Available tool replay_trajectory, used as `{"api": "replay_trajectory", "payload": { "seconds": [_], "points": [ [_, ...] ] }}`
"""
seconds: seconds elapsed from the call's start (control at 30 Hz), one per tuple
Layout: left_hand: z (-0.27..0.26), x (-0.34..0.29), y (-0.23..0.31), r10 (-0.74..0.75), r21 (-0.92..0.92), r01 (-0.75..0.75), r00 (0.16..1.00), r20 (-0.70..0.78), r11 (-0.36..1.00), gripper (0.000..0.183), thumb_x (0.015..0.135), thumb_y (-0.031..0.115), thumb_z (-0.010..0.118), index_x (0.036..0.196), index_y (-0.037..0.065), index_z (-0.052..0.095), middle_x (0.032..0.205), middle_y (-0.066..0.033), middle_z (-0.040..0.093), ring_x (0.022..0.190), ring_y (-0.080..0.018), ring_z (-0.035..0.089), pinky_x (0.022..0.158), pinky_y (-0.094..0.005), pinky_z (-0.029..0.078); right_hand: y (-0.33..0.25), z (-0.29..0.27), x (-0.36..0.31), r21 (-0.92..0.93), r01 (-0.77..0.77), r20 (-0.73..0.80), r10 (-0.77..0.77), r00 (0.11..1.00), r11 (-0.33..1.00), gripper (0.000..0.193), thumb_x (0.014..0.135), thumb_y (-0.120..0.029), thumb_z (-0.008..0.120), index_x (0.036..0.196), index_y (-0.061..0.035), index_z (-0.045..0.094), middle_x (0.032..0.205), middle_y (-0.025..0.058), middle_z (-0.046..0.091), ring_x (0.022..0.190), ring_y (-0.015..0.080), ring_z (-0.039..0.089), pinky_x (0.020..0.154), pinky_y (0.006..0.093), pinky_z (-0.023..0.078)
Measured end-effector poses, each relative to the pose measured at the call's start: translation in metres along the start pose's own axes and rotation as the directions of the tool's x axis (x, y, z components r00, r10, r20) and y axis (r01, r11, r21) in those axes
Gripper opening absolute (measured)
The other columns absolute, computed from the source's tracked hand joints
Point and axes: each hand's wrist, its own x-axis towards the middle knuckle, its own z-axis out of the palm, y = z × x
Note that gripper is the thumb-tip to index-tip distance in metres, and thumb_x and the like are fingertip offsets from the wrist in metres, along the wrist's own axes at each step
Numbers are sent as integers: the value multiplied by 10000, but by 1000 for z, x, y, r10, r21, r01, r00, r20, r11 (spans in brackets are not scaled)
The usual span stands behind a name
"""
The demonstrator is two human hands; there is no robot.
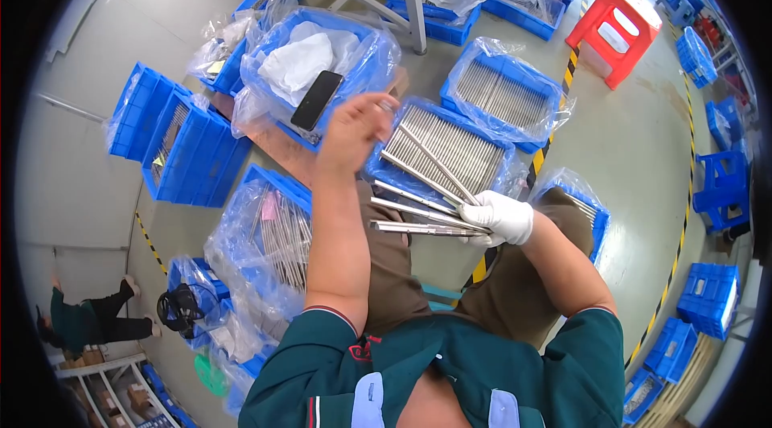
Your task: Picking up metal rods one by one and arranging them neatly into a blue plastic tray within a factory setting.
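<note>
In my gloved right hand (pixel 498 219) is a fanned bunch of several slim metal rods (pixel 426 213), their free ends pointing left. My bare left hand (pixel 354 132) is raised left of the rods, its fingers curled together near the thumb; whether anything small is between them I cannot make out. Below and beyond the hands is a blue crate (pixel 371 166) lined with plastic film, holding rows of similar rods (pixel 462 142). Close to my left hand, a black phone (pixel 316 100) lies on another film-covered crate (pixel 269 98) with white cloth-like material in it.
To the left stand upright blue crates (pixel 197 158) and a bagged crate of thin rods (pixel 285 239). Beyond the near rods is another rod crate (pixel 503 98). A red stool (pixel 615 34) stands at the far right by striped floor tape. A grey metal leg (pixel 412 2) rises ahead. Someone (pixel 80 319) is at far left.
</note>
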Motion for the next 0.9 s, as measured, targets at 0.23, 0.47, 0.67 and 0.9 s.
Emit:
{"api": "replay_trajectory", "payload": {
  "seconds": [0.23,0.47,0.67,0.9],
  "points": [
    [-5,-4,-2,28,-325,-135,949,-313,936,344,856,319,627,955,-9,587,685,-22,538,607,-114,470,575,-253,385,41,-21,28,324,59,142,-110,984,944,358,904,-390,526,911,-32,535,525,-21,394,373,64,313,353,216,250],
    [-5,2,-14,-54,-388,-86,940,-337,917,373,858,338,619,985,-10,574,693,-21,546,613,-111,485,589,-247,389,117,-68,112,724,-57,-136,223,965,688,132,919,-193,505,871,-74,539,663,1,502,535,127,474,509,252,418],
    [38,-7,-31,-234,-304,134,918,-320,943,269,899,270,575,962,9,590,690,-6,553,556,-78,487,527,-194,402,154,-129,205,731,69,-337,271,902,679,138,921,-153,492,859,-39,538,718,74,582,616,206,591,591,339,549],
    [109,-36,-57,-531,-262,563,827,187,784,286,923,279,544,1043,22,583,804,7,570,689,-39,507,579,-170,409,138,-173,278,647,185,-442,166,882,740,183,931,-190,487,836,-38,525,696,63,546,590,192,549,578,320,515]
  ]
}}
